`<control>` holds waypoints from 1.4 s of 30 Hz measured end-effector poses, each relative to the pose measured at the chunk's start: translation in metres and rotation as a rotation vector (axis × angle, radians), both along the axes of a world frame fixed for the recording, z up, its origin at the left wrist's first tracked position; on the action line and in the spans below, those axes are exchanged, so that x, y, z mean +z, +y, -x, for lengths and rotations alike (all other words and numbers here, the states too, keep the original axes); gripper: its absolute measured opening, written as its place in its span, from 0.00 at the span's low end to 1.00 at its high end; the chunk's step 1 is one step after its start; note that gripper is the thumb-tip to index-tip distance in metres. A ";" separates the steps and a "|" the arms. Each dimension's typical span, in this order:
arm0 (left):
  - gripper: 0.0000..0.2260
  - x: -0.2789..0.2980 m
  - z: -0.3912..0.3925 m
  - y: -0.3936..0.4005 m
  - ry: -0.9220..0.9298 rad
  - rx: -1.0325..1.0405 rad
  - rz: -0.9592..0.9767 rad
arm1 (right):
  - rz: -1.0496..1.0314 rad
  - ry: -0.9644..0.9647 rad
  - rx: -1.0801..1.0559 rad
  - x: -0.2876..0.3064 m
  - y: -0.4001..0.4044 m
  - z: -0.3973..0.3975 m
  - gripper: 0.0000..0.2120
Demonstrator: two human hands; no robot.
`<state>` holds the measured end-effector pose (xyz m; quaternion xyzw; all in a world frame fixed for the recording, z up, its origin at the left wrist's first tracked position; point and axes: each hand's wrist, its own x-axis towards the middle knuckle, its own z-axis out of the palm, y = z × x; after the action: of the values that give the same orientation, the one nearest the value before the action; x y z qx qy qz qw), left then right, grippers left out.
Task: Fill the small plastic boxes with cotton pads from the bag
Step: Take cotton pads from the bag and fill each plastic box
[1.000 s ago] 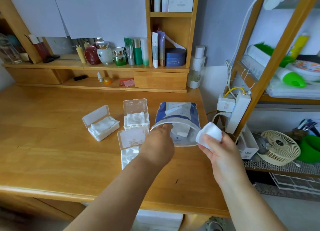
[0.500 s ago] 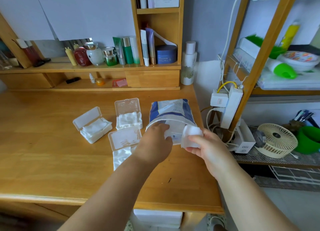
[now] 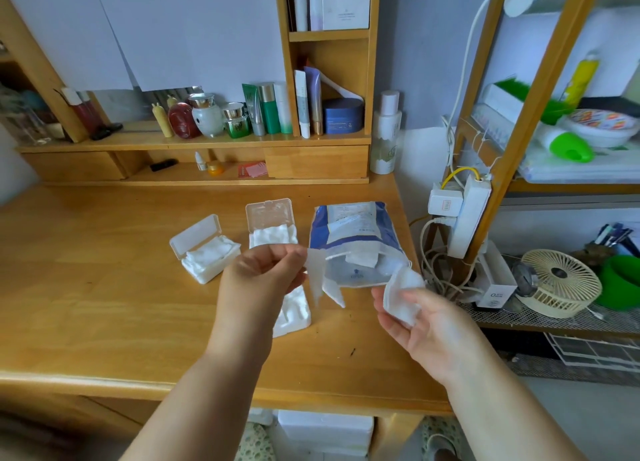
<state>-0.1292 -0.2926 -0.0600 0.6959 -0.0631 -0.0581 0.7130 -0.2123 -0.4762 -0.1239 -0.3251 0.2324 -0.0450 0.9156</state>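
Note:
A blue and white bag (image 3: 356,239) of cotton pads lies open-mouthed on the wooden desk (image 3: 104,304). My left hand (image 3: 263,277) is raised in front of it and pinches a few thin cotton pads (image 3: 323,284) that dangle from its fingers. My right hand (image 3: 415,318), palm up, holds a small stack of cotton pads (image 3: 401,294) near the bag's right corner. Three small clear plastic boxes stand open with pads inside: one at the left (image 3: 204,252), one behind my left hand (image 3: 272,225), and one (image 3: 294,315) partly hidden under my left hand.
A shelf unit (image 3: 207,142) with cosmetic bottles and jars runs along the desk's back. A white bottle (image 3: 386,131) stands at the back right corner. Right of the desk are a power strip (image 3: 467,214) with cables, a small fan (image 3: 561,284) and a wooden rack (image 3: 519,114).
My left hand has come out of the bag's mouth with a few pads and lifted. My right hand has moved from the bag's mouth down and right, turning palm up with its stack.

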 end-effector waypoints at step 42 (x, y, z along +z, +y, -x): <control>0.08 0.006 0.067 0.011 0.173 -0.142 0.420 | -0.088 0.107 -0.075 -0.009 0.090 0.039 0.05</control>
<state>-0.1963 -0.2816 -0.0536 0.5188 -0.0613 -0.1530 0.8389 -0.2511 -0.3863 -0.1329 -0.2777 0.2948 -0.0514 0.9128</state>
